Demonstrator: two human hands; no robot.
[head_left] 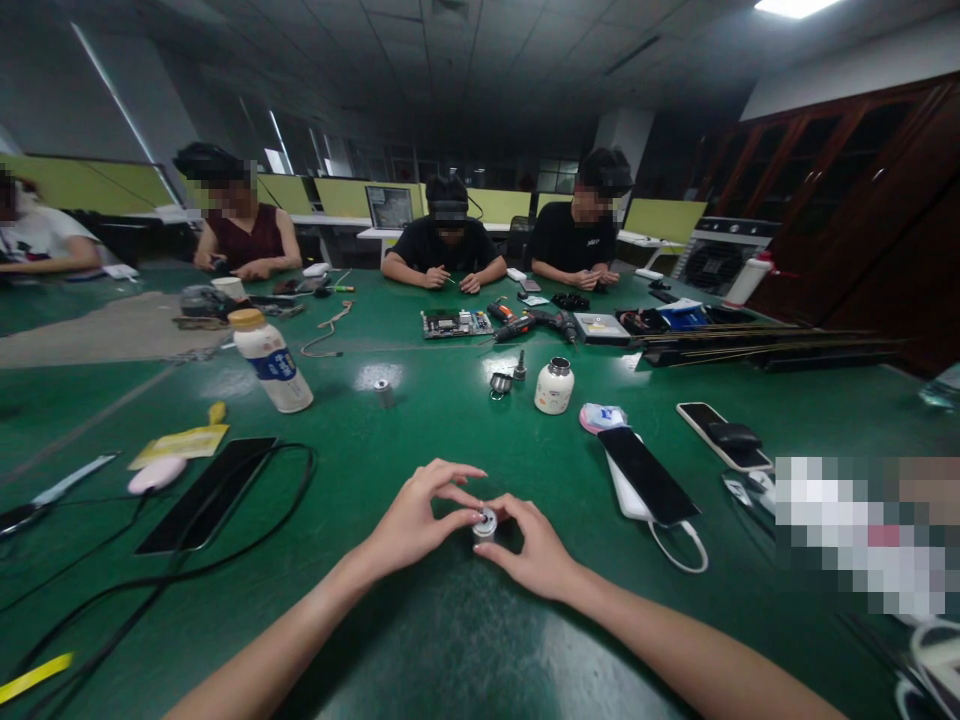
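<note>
Near the front middle of the green table stands a small silver metal cylinder (484, 536), its round top facing up with a dark spot in it. My right hand (541, 552) is closed around its right side, thumb low at the front and index finger behind. My left hand (417, 518) comes from the left, its thumb and a finger pinched at the cylinder's top rim while the index finger stretches out above. Whether those fingertips hold a tiny part is too small to tell. Farther off, a similar silver cylinder (384, 393) stands upright on the table.
Beyond my hands are an open white bottle (554, 387), a metal clip-like piece (500, 384), a circuit board (456, 324) and power drills (525, 322). To the left stand a drink bottle (271, 362) and a tablet (210, 495) with cables; phones (649, 475) lie right. Several people sit opposite.
</note>
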